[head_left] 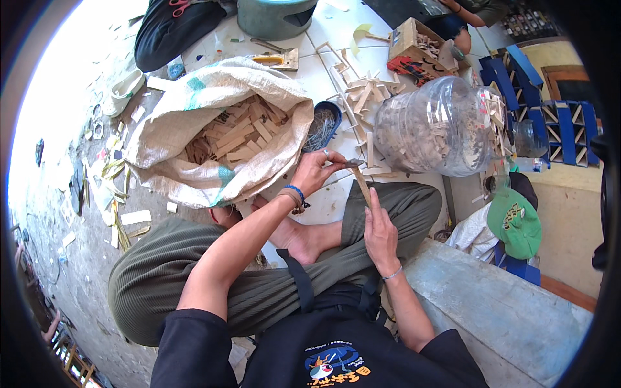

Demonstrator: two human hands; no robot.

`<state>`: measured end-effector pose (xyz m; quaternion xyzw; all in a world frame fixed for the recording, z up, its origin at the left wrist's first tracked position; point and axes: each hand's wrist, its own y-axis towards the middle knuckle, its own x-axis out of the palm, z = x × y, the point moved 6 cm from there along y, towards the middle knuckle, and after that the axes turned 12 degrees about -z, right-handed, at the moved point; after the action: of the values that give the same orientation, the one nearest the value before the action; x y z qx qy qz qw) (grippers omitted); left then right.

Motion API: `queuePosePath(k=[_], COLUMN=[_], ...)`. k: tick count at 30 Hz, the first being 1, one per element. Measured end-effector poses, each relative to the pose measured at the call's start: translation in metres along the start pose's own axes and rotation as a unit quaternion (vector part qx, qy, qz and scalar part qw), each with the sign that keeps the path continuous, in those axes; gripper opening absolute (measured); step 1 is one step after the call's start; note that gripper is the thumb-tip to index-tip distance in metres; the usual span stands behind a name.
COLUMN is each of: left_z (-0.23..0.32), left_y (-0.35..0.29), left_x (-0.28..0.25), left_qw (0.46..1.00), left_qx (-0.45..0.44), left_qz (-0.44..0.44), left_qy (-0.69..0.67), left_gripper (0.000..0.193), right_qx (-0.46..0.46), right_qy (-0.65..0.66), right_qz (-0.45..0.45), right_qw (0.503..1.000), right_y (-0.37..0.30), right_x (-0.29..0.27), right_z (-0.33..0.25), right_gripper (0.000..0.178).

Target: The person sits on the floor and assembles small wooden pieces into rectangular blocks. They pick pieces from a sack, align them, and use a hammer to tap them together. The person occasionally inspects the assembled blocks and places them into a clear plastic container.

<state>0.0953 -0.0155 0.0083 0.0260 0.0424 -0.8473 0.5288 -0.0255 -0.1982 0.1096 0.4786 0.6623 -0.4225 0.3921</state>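
Observation:
My left hand (315, 172) reaches over the sack's near right side, thumb and fingers pinched at the dark metal head of what looks like a small hammer (362, 185). Whether a tiny piece also sits between those fingertips is too small to tell. Closed around the lower end of the wooden handle is my right hand (380, 233), above my right leg. Just beyond the left hand, a blue tray (337, 115) holds a tangle of thin, pin-like bits. The open white woven sack (155, 145) to the left is full of short wood pieces (236, 136).
A big clear plastic jar (424, 129) lies on its side at right, wood bits inside. Slat frames (365, 90), a wooden box (404, 42) and a grey-green tub (275, 19) stand farther off. A green cap (514, 223) hangs at right. Other people sit across.

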Motion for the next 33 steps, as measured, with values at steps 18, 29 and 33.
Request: queuePosePath(k=[18, 29, 33], left_z=[0.001, 0.001, 0.001], left_y=[-0.006, -0.011, -0.009], left_x=[0.006, 0.005, 0.005], left_qw=[1.000, 0.998, 0.997], left_qx=[-0.004, 0.020, 0.020], left_qz=[0.007, -0.034, -0.039], left_qy=[-0.010, 0.056, 0.062], left_gripper=[0.027, 0.044, 0.043], right_qx=[0.146, 0.219, 0.214], right_qy=[0.252, 0.401, 0.399], right_qz=[-0.112, -0.186, -0.188], right_qw=[0.950, 0.870, 0.871], right_y=[0.096, 0.099, 0.100], right_x=[0.020, 0.036, 0.036], right_z=[0.035, 0.040, 0.041], right_gripper=[0.038, 0.034, 0.035])
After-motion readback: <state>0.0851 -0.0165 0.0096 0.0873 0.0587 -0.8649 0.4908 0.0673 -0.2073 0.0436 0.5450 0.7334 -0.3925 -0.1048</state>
